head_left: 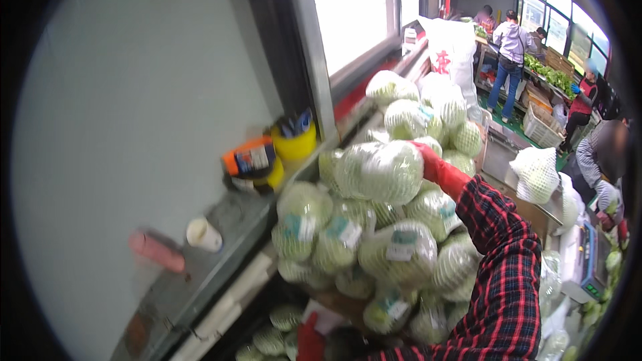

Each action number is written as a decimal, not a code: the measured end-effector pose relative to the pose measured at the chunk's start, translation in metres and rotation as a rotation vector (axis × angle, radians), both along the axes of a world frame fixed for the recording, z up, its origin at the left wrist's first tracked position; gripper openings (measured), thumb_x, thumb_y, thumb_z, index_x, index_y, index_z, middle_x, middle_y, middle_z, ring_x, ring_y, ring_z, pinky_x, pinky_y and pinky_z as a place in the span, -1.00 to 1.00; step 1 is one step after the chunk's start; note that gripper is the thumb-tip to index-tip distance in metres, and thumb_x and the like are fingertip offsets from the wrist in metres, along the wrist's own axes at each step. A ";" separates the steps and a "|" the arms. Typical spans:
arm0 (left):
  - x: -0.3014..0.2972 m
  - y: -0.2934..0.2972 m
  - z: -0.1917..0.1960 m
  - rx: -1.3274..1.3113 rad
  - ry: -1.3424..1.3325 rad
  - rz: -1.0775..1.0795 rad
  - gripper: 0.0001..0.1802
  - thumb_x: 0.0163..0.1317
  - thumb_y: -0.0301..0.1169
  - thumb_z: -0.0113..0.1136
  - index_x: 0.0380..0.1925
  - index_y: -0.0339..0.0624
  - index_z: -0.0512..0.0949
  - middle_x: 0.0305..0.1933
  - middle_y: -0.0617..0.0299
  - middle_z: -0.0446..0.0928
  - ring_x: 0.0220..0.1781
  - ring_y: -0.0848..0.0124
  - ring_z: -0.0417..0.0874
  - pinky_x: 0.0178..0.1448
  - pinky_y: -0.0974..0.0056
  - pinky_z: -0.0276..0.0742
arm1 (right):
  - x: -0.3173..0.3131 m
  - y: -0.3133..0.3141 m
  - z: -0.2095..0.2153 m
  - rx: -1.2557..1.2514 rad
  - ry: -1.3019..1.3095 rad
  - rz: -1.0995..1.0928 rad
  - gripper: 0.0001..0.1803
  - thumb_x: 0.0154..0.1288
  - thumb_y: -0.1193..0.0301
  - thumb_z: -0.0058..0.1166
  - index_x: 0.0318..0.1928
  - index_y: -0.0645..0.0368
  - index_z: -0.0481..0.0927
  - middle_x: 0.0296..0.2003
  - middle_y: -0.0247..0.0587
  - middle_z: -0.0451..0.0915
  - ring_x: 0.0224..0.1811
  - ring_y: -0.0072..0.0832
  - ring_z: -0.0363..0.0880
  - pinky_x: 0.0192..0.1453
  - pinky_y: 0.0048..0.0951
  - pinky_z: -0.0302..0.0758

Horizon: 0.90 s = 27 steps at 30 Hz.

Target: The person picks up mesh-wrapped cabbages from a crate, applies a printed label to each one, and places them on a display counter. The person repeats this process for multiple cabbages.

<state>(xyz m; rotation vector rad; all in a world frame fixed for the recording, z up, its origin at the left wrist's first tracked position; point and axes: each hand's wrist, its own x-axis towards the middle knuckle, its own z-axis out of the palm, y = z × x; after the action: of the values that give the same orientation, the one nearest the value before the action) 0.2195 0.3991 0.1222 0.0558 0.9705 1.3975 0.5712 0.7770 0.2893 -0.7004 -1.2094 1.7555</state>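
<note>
A tall pile of pale green cabbages (374, 241) in white net sleeves with labels leans against the window ledge. My right hand (436, 168), in a red glove with a red and black plaid sleeve, reaches up and grips a netted cabbage (381, 171) at the upper part of the pile. My left hand (310, 341), also in a red glove, is low at the foot of the pile, next to something white; its fingers are mostly hidden. More cabbages (271, 334) lie lower, at the bottom edge.
On the metal ledge (200, 274) to the left stand yellow cups (294, 140), an orange container (251, 160), a white cup (203, 234) and a pink cylinder (157, 252). A white sack (451, 47) stands behind the pile. A scale (583, 261) and other people (509, 60) are to the right.
</note>
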 end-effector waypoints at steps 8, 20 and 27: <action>0.004 -0.029 0.044 0.171 -0.011 -0.133 -0.57 0.29 -0.26 0.03 0.00 -0.43 0.41 -0.05 0.02 0.53 -0.02 0.21 0.58 0.11 0.17 0.47 | -0.041 -0.094 0.003 0.684 -1.167 -0.465 -0.67 0.28 0.35 0.07 0.01 0.23 0.54 -0.14 -0.10 0.63 -0.11 -0.45 0.60 -0.01 -0.45 0.48; -0.042 -0.018 0.142 0.624 -0.035 -0.167 -0.56 0.26 -0.22 0.12 -0.08 -0.43 0.45 -0.17 -0.03 0.57 -0.19 0.16 0.64 -0.07 0.10 0.58 | -0.180 -0.355 0.025 0.520 -0.514 0.359 -0.31 0.11 0.48 0.21 0.27 0.12 0.27 0.10 -0.09 0.44 0.15 -0.43 0.40 0.19 -0.39 0.36; -0.061 -0.010 0.110 0.499 0.048 -0.022 -0.26 0.23 0.12 0.01 0.11 -0.34 0.33 0.06 0.07 0.48 0.01 0.30 0.54 0.13 0.22 0.42 | -0.216 -0.384 -0.024 0.283 -0.524 -0.060 -0.42 0.11 0.63 0.04 0.20 0.13 0.36 -0.42 -0.45 0.47 -0.34 -0.70 0.40 -0.17 -0.62 0.39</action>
<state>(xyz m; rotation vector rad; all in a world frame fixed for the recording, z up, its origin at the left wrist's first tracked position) 0.1583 0.3889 0.2321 0.4713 0.6374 1.5947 0.3552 0.3926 0.2656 -1.0484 -1.7258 1.3486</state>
